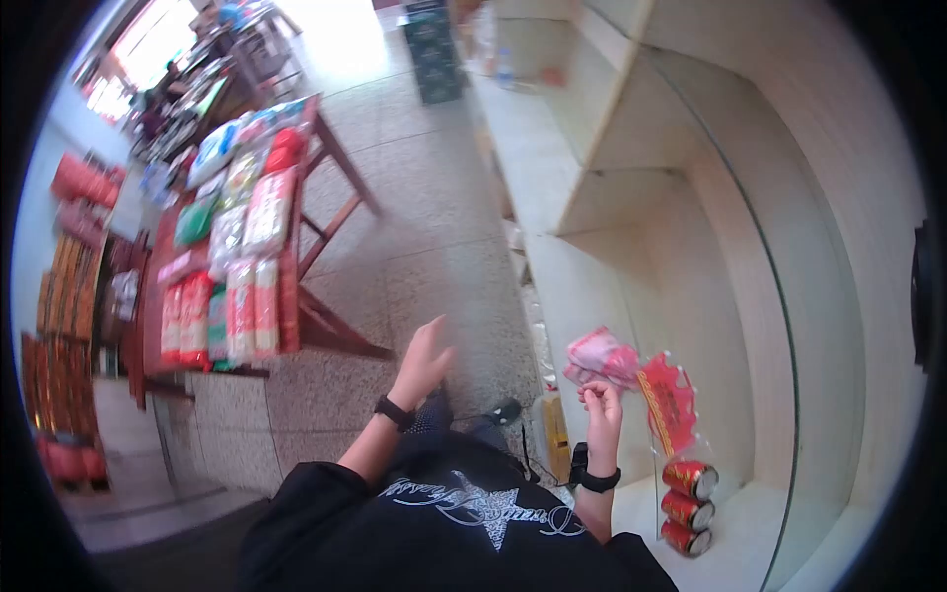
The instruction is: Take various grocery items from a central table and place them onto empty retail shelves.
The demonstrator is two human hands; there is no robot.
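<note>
My right hand (603, 403) is at the shelf, its fingers closed in a pinch at the lower edge of a crumpled pink-and-white cloth (603, 357). The cloth could also be a soft wrapper. Just right of these fingers stands a red scalloped card (671, 405) with yellow print. Three red cans (688, 509) sit in a row on the shelf near my right wrist. My left hand (424, 363) is over the floor, slightly blurred, thumb and fingers apart and holding nothing. Both wrists wear dark bands.
At left, a red-brown table (289, 286) carries several packed goods, including bundles of noodle-like sticks (253, 306). Its legs slant into the floor space. Shelving with glass panels (769, 257) runs along the right. A dark green box (430, 57) stands on the floor farther ahead.
</note>
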